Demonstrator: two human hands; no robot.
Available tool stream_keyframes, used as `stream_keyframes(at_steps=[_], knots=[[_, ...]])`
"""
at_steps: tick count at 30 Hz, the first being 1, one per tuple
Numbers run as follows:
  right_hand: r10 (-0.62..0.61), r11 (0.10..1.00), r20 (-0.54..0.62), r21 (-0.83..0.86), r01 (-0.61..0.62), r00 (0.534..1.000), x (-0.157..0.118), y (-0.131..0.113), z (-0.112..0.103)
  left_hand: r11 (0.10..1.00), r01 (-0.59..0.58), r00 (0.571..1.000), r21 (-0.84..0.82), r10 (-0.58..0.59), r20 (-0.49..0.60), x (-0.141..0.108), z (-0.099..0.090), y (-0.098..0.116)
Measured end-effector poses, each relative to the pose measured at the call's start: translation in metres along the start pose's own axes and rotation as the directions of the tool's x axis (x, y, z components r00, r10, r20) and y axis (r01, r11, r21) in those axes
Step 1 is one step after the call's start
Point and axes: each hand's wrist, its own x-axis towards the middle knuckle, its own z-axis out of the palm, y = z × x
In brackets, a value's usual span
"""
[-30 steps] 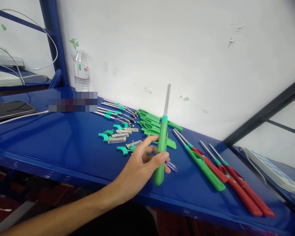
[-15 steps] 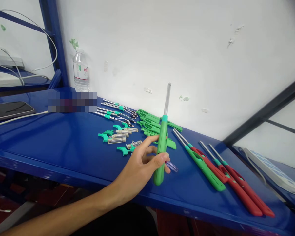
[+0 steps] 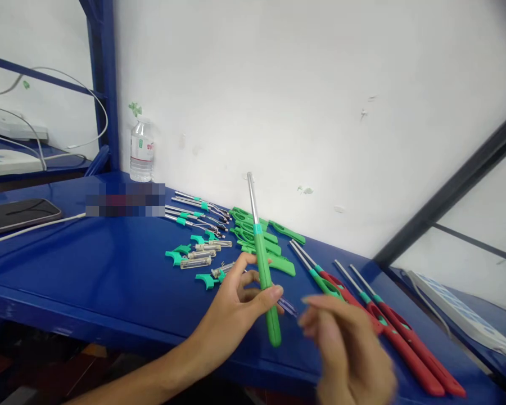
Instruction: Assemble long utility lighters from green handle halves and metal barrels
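My left hand (image 3: pixel 244 304) is closed around the green handle of a long-necked gas lighter (image 3: pixel 262 264), its metal tube pointing up and tilted slightly left. Just right of those fingers a clear purple handle (image 3: pixel 287 306), perhaps a screwdriver's, shows in part; whether it lies on the table or touches the hand I cannot tell. My right hand (image 3: pixel 348 343), a little blurred, hovers at the lower right with fingers loosely bent and nothing visible in them. Behind the left hand lie green lighter shell halves (image 3: pixel 257 233), clear fuel tanks (image 3: pixel 196 262) with teal triggers (image 3: pixel 175 257), and metal tubes with wires (image 3: pixel 185 214).
Red lighters (image 3: pixel 409 337) and another green one (image 3: pixel 326 284) lie on the blue table (image 3: pixel 122 264) at right. A water bottle (image 3: pixel 142 152) stands against the wall. A phone (image 3: pixel 21 216) and white cable (image 3: pixel 37 229) are at left. A power strip (image 3: pixel 459 315) sits far right.
My right hand has come into view from the lower right. The lighter in my left hand has turned, its tube now leaning left. The camera view has shifted somewhat.
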Motion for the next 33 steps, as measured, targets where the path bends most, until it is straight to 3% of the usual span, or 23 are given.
stream_keyframes(at_steps=[3,5,13,21,26,33], knots=[[-0.003,0.999,0.218,0.033,-0.004,0.976,0.032,-0.008,0.021,0.998,-0.057,0.998,-0.026,0.057,-0.001,0.002,0.000,0.000],[-0.001,0.997,0.247,0.080,-0.020,0.969,0.038,-0.011,0.029,0.996,-0.091,0.996,-0.015,0.091,-0.017,0.003,-0.001,0.003],[0.136,0.945,0.263,0.256,-0.205,0.955,0.017,-0.017,0.045,0.995,-0.096,0.993,-0.006,0.095,-0.071,0.004,-0.002,0.015],[0.144,0.934,0.248,0.286,-0.214,0.958,0.013,-0.020,0.050,0.969,-0.149,0.975,0.196,0.177,-0.137,0.009,-0.005,0.012],[0.251,0.832,0.397,0.377,-0.407,0.883,0.012,-0.018,0.041,0.964,-0.141,0.973,0.225,0.177,-0.148,0.014,-0.014,0.024],[0.220,0.678,0.502,0.538,-0.501,0.836,0.013,-0.015,0.040,0.986,-0.084,0.975,0.141,0.111,-0.194,0.013,-0.019,0.030]])
